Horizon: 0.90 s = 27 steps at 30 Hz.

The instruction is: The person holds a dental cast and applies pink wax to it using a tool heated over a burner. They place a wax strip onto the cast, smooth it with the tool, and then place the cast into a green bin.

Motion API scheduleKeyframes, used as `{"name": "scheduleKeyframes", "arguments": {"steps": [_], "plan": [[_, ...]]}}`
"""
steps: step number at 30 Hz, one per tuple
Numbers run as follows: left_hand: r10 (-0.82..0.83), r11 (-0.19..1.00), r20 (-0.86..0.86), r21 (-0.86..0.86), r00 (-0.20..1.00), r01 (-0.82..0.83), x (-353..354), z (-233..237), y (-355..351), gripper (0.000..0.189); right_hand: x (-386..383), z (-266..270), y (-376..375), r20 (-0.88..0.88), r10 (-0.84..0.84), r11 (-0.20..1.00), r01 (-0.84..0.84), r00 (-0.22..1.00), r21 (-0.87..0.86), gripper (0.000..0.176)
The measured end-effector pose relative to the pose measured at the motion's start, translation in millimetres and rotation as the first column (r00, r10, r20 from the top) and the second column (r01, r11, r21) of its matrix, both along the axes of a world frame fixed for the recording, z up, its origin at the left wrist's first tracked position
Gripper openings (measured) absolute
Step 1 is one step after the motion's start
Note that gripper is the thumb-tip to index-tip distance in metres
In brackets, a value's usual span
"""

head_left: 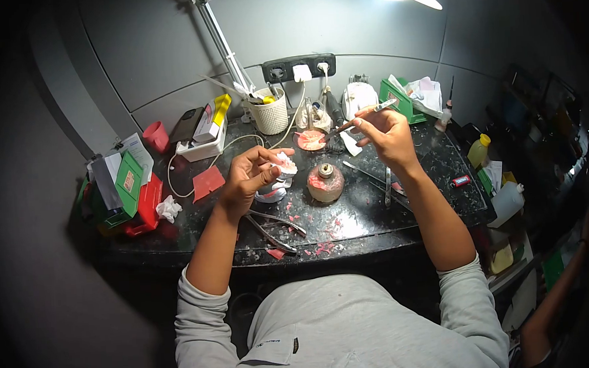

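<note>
My left hand (pixel 246 180) is closed around a small white dental cast (pixel 285 164) with pink wax on it, held above the bench. In my right hand (pixel 388 137) a thin wax knife (pixel 348 126) is pinched, its dark tip pointing left near a round dish of pink wax (pixel 311 140). A glass spirit burner (pixel 326 184) with a metal neck stands between and below the hands; I cannot make out a flame. Another white plaster piece (pixel 272 192) sits under my left hand. Pliers (pixel 273 230) lie open-handled near the front edge.
Pink wax sheet (pixel 208 182), wax scraps and metal tools (pixel 374 180) lie on the black bench (pixel 350 224). A red lighter (pixel 461 181) is at right. Green boxes (pixel 128 183), a pink cup (pixel 155 136) and a woven pot (pixel 269 115) stand around. Another person's arm (pixel 560 296) shows at right.
</note>
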<state>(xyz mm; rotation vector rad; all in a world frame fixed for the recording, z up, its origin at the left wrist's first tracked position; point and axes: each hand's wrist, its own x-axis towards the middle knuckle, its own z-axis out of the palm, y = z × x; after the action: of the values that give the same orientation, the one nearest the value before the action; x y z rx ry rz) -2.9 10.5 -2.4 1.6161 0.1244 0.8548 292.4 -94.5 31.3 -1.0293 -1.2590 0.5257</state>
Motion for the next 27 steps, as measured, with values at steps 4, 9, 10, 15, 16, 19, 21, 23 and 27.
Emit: {"name": "scheduleKeyframes", "arguments": {"steps": [4, 9, 10, 15, 16, 19, 21, 23, 27], "plan": [[0.005, 1.0, -0.011, -0.005, 1.0, -0.005, -0.5, -1.1, -0.6, 0.024, 0.0, -3.9, 2.6, -0.05, 0.01, 1.0, -0.012, 0.999, -0.02, 0.016], [0.012, 1.0, -0.013, 0.006, 1.0, -0.012, 0.0, 4.1, -6.0, 0.026, 3.0, -7.2, 4.7, -0.244, 0.026, 0.991, -0.057, 0.969, -0.123, 0.018], [0.006, 1.0, -0.005, -0.016, 1.0, -0.006, 0.3, 4.7, -6.8, 0.024, 3.9, -7.0, 4.7, -0.244, 0.027, 0.991, -0.058, 0.969, -0.119, 0.018], [-0.019, 0.998, -0.005, -0.064, 1.0, 0.019, -1.0, 4.7, -5.8, 0.024, 11.6, -7.3, 2.6, -0.352, 0.011, 0.982, -0.077, 0.936, -0.174, 0.018], [-0.017, 0.998, -0.007, -0.052, 1.0, 0.016, -1.0, 4.1, -4.8, 0.024, 11.5, -5.7, 0.1, -0.377, 0.016, 0.981, -0.087, 0.926, -0.171, 0.019], [-0.004, 0.999, -0.012, -0.036, 1.0, 0.004, -1.4, 5.3, -5.6, 0.024, 12.9, -4.6, -5.5, -0.351, 0.019, 0.986, -0.076, 0.936, -0.15, 0.019], [-0.015, 0.999, -0.007, -0.047, 1.0, 0.015, -0.8, 5.9, -7.9, 0.025, 12.7, -3.1, -9.3, -0.344, 0.021, 0.99, -0.069, 0.939, -0.126, 0.018], [-0.008, 0.999, -0.02, -0.042, 1.0, 0.007, -0.5, 6.3, -7.6, 0.026, 16.5, -3.1, -13.1, -0.329, 0.096, 0.984, -0.139, 0.939, -0.109, 0.015], [-0.015, 0.999, -0.04, -0.045, 0.999, 0.013, -1.2, 5.3, -6.0, 0.027, 10.0, -6.6, -17.0, -0.249, 0.056, 0.989, -0.088, 0.967, -0.116, 0.011]]}}
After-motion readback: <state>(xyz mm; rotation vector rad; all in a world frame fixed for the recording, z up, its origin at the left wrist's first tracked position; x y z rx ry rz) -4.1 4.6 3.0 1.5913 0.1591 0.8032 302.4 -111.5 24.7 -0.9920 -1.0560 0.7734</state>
